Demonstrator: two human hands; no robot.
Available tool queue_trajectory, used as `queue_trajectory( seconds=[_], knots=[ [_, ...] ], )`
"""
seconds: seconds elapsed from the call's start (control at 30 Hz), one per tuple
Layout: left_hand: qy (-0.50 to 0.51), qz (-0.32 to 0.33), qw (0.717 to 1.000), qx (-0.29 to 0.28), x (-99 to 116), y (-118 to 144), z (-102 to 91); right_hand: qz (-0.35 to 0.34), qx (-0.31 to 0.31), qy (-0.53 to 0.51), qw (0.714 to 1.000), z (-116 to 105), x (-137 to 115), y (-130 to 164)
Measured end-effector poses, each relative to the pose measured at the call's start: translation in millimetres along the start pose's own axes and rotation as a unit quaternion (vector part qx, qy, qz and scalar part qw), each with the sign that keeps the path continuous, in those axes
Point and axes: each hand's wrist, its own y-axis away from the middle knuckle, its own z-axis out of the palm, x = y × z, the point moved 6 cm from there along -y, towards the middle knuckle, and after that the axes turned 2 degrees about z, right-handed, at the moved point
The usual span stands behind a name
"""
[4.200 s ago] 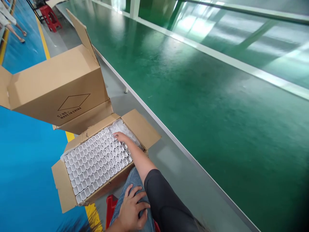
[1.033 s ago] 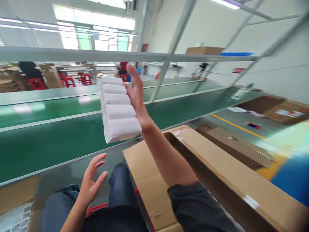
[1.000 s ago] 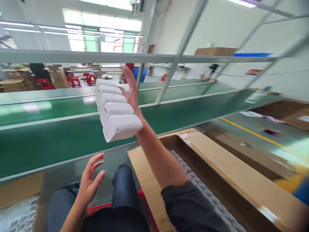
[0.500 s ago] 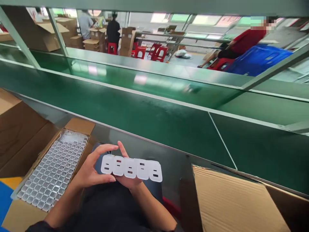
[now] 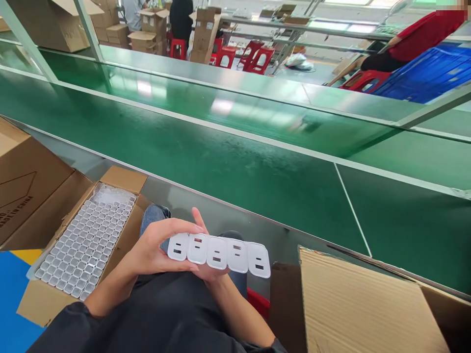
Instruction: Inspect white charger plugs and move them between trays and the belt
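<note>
A row of several white USB charger heads [image 5: 217,253] stands side by side in front of me, their faces with a wide and a narrow port turned up toward me. My left hand [image 5: 158,247] reaches round the left end of the row, fingers along the top edge and thumb along the bottom. Under and behind the row, my right hand [image 5: 211,272] supports it; most of its fingers are hidden by the chargers, and one fingertip sticks up above. An open carton [image 5: 123,179] to the left holds many similar white pieces [image 5: 83,240] in tight rows.
A green conveyor belt [image 5: 235,162] runs across in front. Large cardboard boxes stand at left [image 5: 40,191] and right [image 5: 368,304]. Beyond the belt are red stools [image 5: 261,61], a blue crate [image 5: 423,73] and a seated person in red [image 5: 429,37].
The view has tipped down and shifted, so both hands and the row appear farther right. My left hand has slid further along the row and closed on its left end.
</note>
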Motion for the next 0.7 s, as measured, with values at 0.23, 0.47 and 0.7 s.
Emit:
queue_trajectory(
  seconds=[0.23, 0.47, 0.7],
  knots=[
    [0.030, -0.017, 0.999, -0.003, -2, 2, 7.3, -0.007, 0.001, -0.034, 0.999, 5, -5, 3],
    [0.129, -0.098, 0.987, 0.001, -8, 8, 13.6, -0.009, 0.043, -0.038, 0.998, 1, -7, 4],
    [0.160, -0.116, 0.980, 0.011, -10, 11, 14.2, -0.015, 0.026, -0.030, 0.999, 2, -9, 2]
  ],
)
